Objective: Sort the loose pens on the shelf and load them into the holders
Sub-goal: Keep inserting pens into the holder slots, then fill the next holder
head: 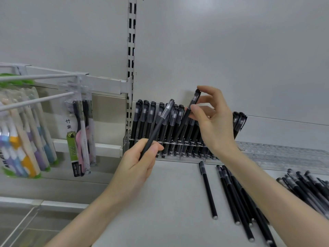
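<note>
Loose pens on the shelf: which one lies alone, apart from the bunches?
The single pen lying farthest left, cap toward the holder; bare shelf separates it from the touching bunch beside it.

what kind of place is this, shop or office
Probably a shop: packaged toothbrushes hang on display hooks, a slotted shelving upright runs up the wall, and a clear holder is packed with identical black pens.

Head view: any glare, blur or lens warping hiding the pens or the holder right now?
Head view, light: soft and even, one pale bright patch high on the back wall, faint shadows. Head view, distortion: the slotted upright leans, edges of the shelf slant. Head view, sharpness: toothbrush packs at left look soft; holder pens and loose pens read clearly.
</note>
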Action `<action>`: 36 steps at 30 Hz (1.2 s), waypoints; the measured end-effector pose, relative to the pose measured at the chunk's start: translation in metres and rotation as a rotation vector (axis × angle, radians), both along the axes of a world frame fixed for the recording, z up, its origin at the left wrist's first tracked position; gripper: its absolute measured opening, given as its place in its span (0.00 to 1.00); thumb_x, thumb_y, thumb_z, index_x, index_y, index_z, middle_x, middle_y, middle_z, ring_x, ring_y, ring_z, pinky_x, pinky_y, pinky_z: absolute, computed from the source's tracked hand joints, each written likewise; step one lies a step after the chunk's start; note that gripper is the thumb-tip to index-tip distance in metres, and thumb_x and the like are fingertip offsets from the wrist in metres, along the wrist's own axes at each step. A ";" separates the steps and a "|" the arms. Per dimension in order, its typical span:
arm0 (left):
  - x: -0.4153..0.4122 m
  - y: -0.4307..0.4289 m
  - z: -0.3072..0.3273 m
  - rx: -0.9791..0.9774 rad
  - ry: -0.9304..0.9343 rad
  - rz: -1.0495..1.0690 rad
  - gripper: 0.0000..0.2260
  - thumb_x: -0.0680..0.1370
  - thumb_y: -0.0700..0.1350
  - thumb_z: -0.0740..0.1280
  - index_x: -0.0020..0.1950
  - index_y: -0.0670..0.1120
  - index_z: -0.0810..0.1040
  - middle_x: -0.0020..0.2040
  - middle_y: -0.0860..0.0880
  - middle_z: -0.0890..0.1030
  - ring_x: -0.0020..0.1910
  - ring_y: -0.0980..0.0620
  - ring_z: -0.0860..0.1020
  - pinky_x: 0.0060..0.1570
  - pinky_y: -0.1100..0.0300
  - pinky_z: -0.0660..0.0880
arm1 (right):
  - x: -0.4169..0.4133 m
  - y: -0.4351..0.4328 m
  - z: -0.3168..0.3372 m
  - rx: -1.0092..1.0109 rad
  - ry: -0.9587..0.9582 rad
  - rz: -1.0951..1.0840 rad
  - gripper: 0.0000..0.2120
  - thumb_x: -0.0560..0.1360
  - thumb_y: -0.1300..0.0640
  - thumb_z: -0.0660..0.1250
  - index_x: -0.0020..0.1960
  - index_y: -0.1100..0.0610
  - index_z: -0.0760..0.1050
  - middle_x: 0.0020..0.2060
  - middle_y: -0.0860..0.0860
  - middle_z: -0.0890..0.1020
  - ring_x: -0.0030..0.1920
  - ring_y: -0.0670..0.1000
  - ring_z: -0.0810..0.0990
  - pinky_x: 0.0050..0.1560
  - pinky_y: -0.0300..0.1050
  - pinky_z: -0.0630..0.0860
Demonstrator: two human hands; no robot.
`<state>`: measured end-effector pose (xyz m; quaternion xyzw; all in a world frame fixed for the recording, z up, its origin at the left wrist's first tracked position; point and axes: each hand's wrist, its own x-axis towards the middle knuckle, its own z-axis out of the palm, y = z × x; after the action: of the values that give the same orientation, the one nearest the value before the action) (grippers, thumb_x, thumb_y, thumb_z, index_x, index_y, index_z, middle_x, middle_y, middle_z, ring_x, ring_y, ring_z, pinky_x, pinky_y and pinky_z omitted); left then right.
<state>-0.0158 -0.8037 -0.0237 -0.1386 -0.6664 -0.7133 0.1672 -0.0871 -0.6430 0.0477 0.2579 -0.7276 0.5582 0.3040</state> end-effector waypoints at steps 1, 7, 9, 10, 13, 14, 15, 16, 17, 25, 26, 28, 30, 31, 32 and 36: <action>0.000 0.000 0.000 -0.022 0.010 0.015 0.14 0.76 0.54 0.62 0.39 0.45 0.71 0.26 0.54 0.60 0.23 0.57 0.57 0.21 0.69 0.55 | -0.001 0.000 -0.002 0.023 -0.006 -0.009 0.19 0.76 0.67 0.64 0.56 0.43 0.70 0.44 0.45 0.77 0.44 0.53 0.83 0.51 0.56 0.80; 0.001 0.002 0.003 -0.036 -0.015 0.026 0.23 0.74 0.61 0.52 0.31 0.43 0.56 0.26 0.50 0.56 0.22 0.56 0.55 0.20 0.69 0.54 | -0.003 0.000 -0.012 0.274 -0.017 -0.098 0.15 0.76 0.64 0.66 0.59 0.49 0.72 0.40 0.49 0.79 0.39 0.52 0.80 0.48 0.51 0.79; 0.000 0.001 0.002 -0.034 -0.030 -0.003 0.22 0.74 0.59 0.54 0.31 0.41 0.60 0.26 0.49 0.57 0.22 0.56 0.55 0.20 0.69 0.54 | -0.003 0.002 -0.010 0.301 -0.020 -0.111 0.14 0.77 0.63 0.66 0.60 0.51 0.72 0.39 0.49 0.79 0.38 0.52 0.81 0.48 0.53 0.79; -0.001 0.001 0.001 -0.041 -0.030 -0.024 0.21 0.74 0.57 0.55 0.33 0.41 0.64 0.26 0.48 0.58 0.22 0.56 0.56 0.21 0.69 0.55 | -0.003 0.003 -0.009 0.316 -0.019 -0.112 0.14 0.77 0.63 0.65 0.60 0.51 0.72 0.39 0.48 0.79 0.37 0.52 0.81 0.48 0.54 0.79; -0.002 0.002 -0.001 -0.060 -0.022 -0.062 0.16 0.74 0.54 0.57 0.43 0.41 0.74 0.27 0.48 0.61 0.22 0.56 0.57 0.21 0.68 0.56 | -0.003 0.005 -0.004 0.374 -0.015 -0.113 0.14 0.77 0.64 0.65 0.59 0.51 0.71 0.38 0.49 0.79 0.36 0.51 0.81 0.47 0.53 0.79; -0.002 0.002 -0.001 -0.062 -0.023 -0.065 0.15 0.74 0.53 0.58 0.47 0.42 0.75 0.28 0.49 0.60 0.23 0.56 0.57 0.21 0.68 0.56 | -0.003 0.005 -0.002 0.386 -0.019 -0.113 0.14 0.77 0.64 0.65 0.59 0.51 0.71 0.38 0.49 0.79 0.36 0.52 0.81 0.47 0.53 0.79; -0.002 0.001 -0.001 -0.058 -0.023 -0.067 0.14 0.74 0.53 0.58 0.49 0.44 0.76 0.28 0.49 0.60 0.23 0.56 0.56 0.21 0.67 0.56 | -0.004 0.005 -0.001 0.393 -0.027 -0.111 0.14 0.77 0.64 0.65 0.59 0.51 0.71 0.38 0.50 0.79 0.36 0.53 0.81 0.47 0.53 0.78; -0.002 0.001 -0.001 -0.054 -0.020 -0.067 0.13 0.75 0.52 0.58 0.51 0.46 0.76 0.28 0.50 0.60 0.24 0.56 0.56 0.21 0.67 0.55 | -0.004 0.004 0.000 0.398 -0.036 -0.107 0.14 0.77 0.64 0.65 0.59 0.51 0.72 0.38 0.50 0.79 0.36 0.54 0.81 0.47 0.53 0.79; -0.002 0.001 -0.002 -0.052 -0.019 -0.063 0.12 0.76 0.51 0.57 0.51 0.47 0.75 0.28 0.51 0.60 0.24 0.56 0.56 0.21 0.67 0.55 | -0.005 0.004 0.000 0.405 -0.043 -0.105 0.14 0.77 0.64 0.65 0.59 0.51 0.72 0.38 0.50 0.79 0.37 0.54 0.81 0.47 0.54 0.79; -0.003 0.002 -0.003 -0.125 -0.033 -0.027 0.13 0.83 0.46 0.52 0.49 0.41 0.73 0.28 0.47 0.63 0.22 0.55 0.58 0.21 0.68 0.58 | -0.005 0.006 0.002 0.434 -0.049 -0.112 0.14 0.76 0.63 0.66 0.59 0.51 0.72 0.38 0.49 0.79 0.39 0.54 0.81 0.48 0.54 0.78; -0.004 0.002 -0.003 -0.123 -0.038 -0.017 0.14 0.83 0.46 0.52 0.49 0.41 0.73 0.28 0.48 0.64 0.22 0.55 0.58 0.21 0.68 0.58 | -0.005 0.006 0.003 0.443 -0.053 -0.112 0.14 0.76 0.63 0.66 0.59 0.51 0.72 0.38 0.49 0.79 0.39 0.54 0.81 0.48 0.54 0.78; -0.004 0.001 -0.003 -0.107 -0.045 -0.012 0.14 0.82 0.47 0.52 0.49 0.41 0.73 0.27 0.49 0.63 0.22 0.55 0.58 0.21 0.67 0.58 | -0.006 0.004 0.002 0.482 -0.060 -0.116 0.14 0.76 0.63 0.66 0.59 0.51 0.72 0.38 0.48 0.80 0.39 0.52 0.81 0.49 0.54 0.78; -0.005 0.001 -0.003 -0.100 -0.046 -0.015 0.14 0.82 0.47 0.52 0.49 0.41 0.73 0.26 0.49 0.63 0.21 0.55 0.57 0.21 0.67 0.57 | -0.006 0.003 -0.001 0.521 -0.062 -0.124 0.14 0.76 0.62 0.66 0.60 0.51 0.72 0.39 0.47 0.80 0.39 0.51 0.81 0.50 0.54 0.78; -0.005 0.001 -0.003 -0.099 -0.048 -0.017 0.14 0.82 0.47 0.52 0.49 0.41 0.73 0.26 0.49 0.63 0.21 0.55 0.57 0.21 0.67 0.57 | -0.007 0.003 -0.002 0.525 -0.065 -0.129 0.15 0.76 0.62 0.66 0.61 0.51 0.72 0.38 0.47 0.80 0.39 0.50 0.81 0.50 0.54 0.78; -0.005 0.001 -0.003 -0.098 -0.050 -0.021 0.14 0.82 0.47 0.52 0.49 0.41 0.73 0.26 0.50 0.62 0.22 0.55 0.57 0.21 0.67 0.57 | -0.006 0.003 -0.004 0.517 -0.068 -0.135 0.15 0.76 0.61 0.66 0.61 0.51 0.73 0.38 0.46 0.80 0.39 0.50 0.81 0.49 0.53 0.78; -0.004 0.001 -0.003 -0.095 -0.048 -0.043 0.14 0.82 0.48 0.52 0.49 0.42 0.73 0.26 0.50 0.62 0.22 0.55 0.57 0.21 0.67 0.56 | 0.003 0.007 -0.004 0.343 -0.054 -0.118 0.09 0.77 0.55 0.66 0.58 0.51 0.75 0.36 0.49 0.81 0.36 0.50 0.81 0.45 0.49 0.78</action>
<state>-0.0196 -0.8031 -0.0271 -0.1435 -0.7002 -0.6874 0.1287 -0.0837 -0.6364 0.0437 0.2478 -0.8339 0.4140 0.2680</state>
